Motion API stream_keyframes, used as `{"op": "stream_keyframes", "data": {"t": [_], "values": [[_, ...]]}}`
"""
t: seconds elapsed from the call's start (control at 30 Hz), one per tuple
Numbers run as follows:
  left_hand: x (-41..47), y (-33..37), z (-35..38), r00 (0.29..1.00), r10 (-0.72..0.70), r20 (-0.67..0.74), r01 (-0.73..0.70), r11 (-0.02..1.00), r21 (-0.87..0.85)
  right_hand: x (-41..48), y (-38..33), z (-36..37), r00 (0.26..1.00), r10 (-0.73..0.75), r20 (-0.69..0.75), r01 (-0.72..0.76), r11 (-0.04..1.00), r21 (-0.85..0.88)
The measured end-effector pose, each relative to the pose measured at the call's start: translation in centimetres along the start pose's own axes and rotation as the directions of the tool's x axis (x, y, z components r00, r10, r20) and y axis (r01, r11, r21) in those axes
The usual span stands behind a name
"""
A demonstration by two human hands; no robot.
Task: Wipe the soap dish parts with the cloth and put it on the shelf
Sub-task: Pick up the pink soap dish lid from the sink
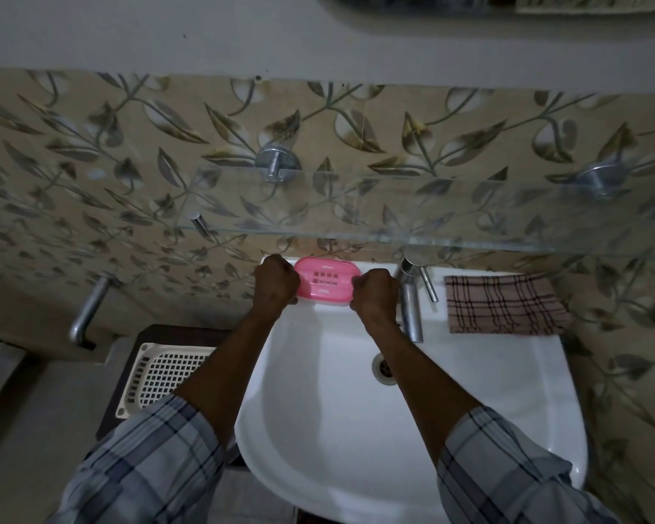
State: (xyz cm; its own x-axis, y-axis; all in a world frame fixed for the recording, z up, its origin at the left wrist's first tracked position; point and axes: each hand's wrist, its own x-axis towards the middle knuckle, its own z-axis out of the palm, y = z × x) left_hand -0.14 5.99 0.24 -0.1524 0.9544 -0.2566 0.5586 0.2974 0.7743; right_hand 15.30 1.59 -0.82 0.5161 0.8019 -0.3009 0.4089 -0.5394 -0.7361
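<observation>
Hands, left hand [276, 279] and right hand [375, 293], clamped the pink soap dish [326, 277] at nine and three o'clock; lifting level would have kept its parts together.

We see a white sink [488, 372] whose back ledge carries a pink soap dish [326, 277] at the left and a folded checked cloth [503, 304] at the right, with the metal tap [409, 293] between them. Above it, a glass shelf [356, 206] is fixed to the leaf-patterned wall.
</observation>
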Motion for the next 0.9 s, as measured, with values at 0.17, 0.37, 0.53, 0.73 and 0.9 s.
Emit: {"op": "stream_keyframes", "data": {"t": [0.17, 0.37, 0.53, 0.73, 0.9], "values": [[0.0, -0.1, 0.1, 0.999, -0.026, 0.023, 0.028, 0.995, -0.096, -0.1, -1.2, -0.6, 0.997, -0.082, -0.008, 0.079, 0.983, -0.164], [-0.7, -0.4, 0.2, 0.997, 0.049, -0.057, -0.049, 0.999, -0.006, -0.4, -2.2, -1.3, 0.984, -0.168, -0.056, 0.134, 0.915, -0.381], [-2.1, -0.2, -0.3, 0.985, 0.068, -0.161, -0.089, 0.988, -0.127, -1.5, -2.9, -2.2, 0.972, -0.228, -0.061, 0.183, 0.892, -0.414], [-4.0, -0.5, -1.3, 0.990, -0.114, -0.078, 0.036, 0.755, -0.654, -2.7, -2.4, -4.3, 0.976, -0.219, -0.017, 0.207, 0.944, -0.255], [-4.0, -0.1, -0.2, 0.995, -0.080, 0.054, 0.096, 0.766, -0.635, -1.5, -2.2, -4.0, 0.988, -0.156, -0.009, 0.149, 0.960, -0.238]]}}
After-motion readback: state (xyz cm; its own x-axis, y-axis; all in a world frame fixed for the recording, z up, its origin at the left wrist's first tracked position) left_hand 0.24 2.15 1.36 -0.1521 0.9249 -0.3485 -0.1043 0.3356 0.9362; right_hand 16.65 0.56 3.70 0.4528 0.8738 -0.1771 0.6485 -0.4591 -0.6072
